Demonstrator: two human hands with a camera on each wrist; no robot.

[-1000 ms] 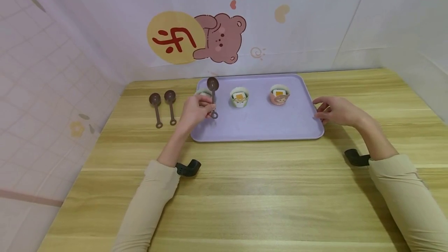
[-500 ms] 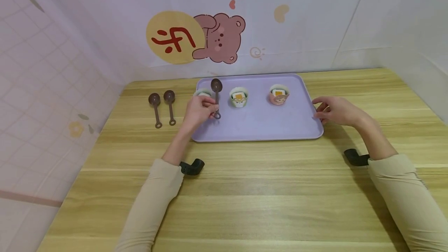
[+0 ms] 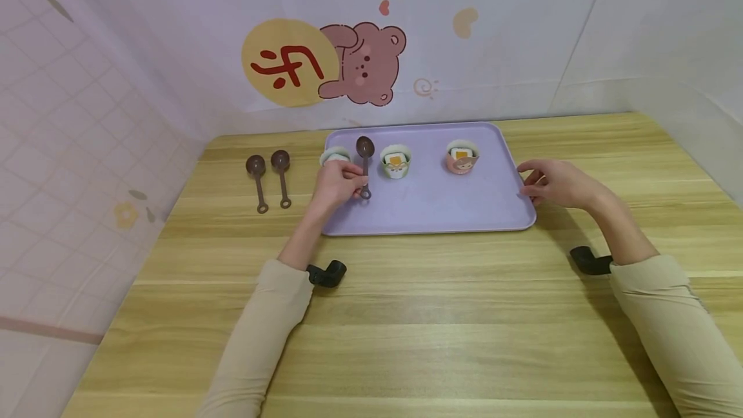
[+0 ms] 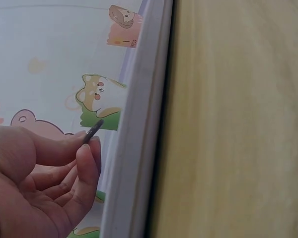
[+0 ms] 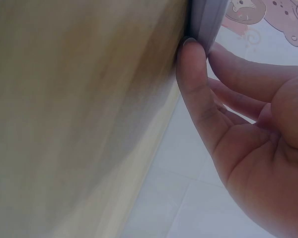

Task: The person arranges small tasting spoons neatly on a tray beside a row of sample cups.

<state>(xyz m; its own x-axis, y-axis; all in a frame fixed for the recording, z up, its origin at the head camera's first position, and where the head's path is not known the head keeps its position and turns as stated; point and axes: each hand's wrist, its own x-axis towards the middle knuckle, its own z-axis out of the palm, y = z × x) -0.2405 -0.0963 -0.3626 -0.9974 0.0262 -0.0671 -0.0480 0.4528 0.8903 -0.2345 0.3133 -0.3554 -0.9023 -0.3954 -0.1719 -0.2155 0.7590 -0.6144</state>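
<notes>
My left hand [image 3: 338,182] pinches the handle of a brown measuring spoon [image 3: 365,147] over the left part of a lilac tray [image 3: 441,205]. In the left wrist view, the handle end [image 4: 94,131] pokes out between thumb and fingertips. Close to the spoon stands a green cup with a dog print [image 3: 396,170], a white and orange-yellow block inside. A third-side pink cup [image 3: 462,165] holds a similar block. Behind my left hand, a pale cup [image 3: 335,153] is partly hidden. My right hand [image 3: 557,182] pinches the tray's right rim [image 5: 206,25].
Two more brown measuring spoons, one at the far left [image 3: 258,182] and one beside it [image 3: 282,176], lie on the wooden table [image 3: 429,315] left of the tray. A white printed backdrop [image 3: 511,50] rises behind the tray.
My left hand has carried the measuring spoon rightward and slightly toward me, from beside the left cup to near the green cup. My right hand stays at the tray's rim.
</notes>
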